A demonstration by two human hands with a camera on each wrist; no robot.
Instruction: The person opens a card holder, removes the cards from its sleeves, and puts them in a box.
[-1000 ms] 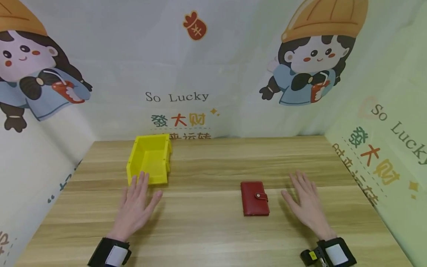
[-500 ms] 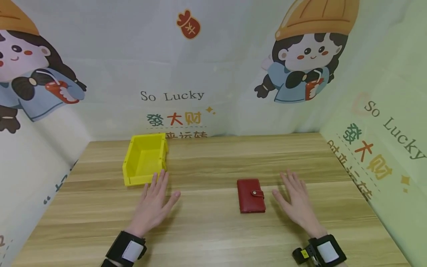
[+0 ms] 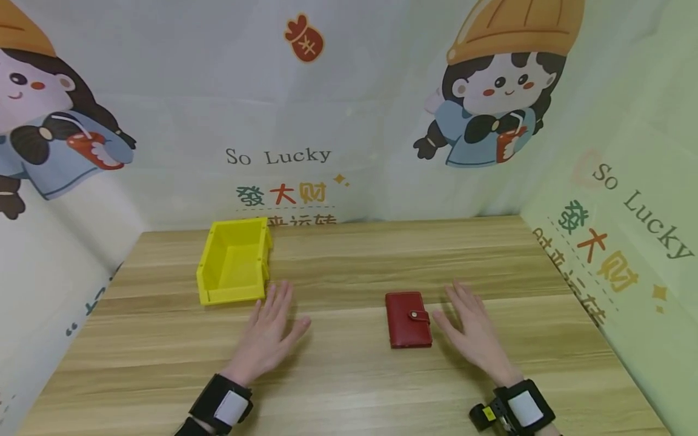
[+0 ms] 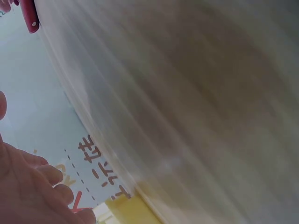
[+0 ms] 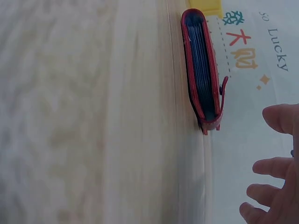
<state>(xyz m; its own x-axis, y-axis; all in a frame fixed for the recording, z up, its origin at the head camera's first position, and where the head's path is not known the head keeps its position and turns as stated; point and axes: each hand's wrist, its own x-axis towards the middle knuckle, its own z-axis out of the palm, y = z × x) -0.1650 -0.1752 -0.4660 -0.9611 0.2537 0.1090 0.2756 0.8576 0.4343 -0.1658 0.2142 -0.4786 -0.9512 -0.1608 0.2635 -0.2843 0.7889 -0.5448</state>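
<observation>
A red snap-strap card holder (image 3: 408, 320) lies flat on the wooden table, its strap fastened toward the right. In the right wrist view the card holder (image 5: 202, 65) shows edge-on, with a stack of dark sleeves inside. My right hand (image 3: 473, 330) hovers just right of it, fingers spread and thumb near the strap. On the other side, my left hand (image 3: 267, 336) is held over the table with straight fingers, close to the front right corner of a yellow plastic bin (image 3: 231, 297). Both hands are bare and hold nothing.
The wooden table (image 3: 338, 387) meets a printed cloth wall (image 3: 371, 121) at the back. More of the cloth rises along the left and right sides. Each wrist wears a black strap (image 3: 220, 402); the right one carries a small camera (image 3: 482, 416).
My left hand has moved right, from in front of the bin to past its right corner. My right hand has drifted left, closer to the card holder. The head view has shifted slightly.
</observation>
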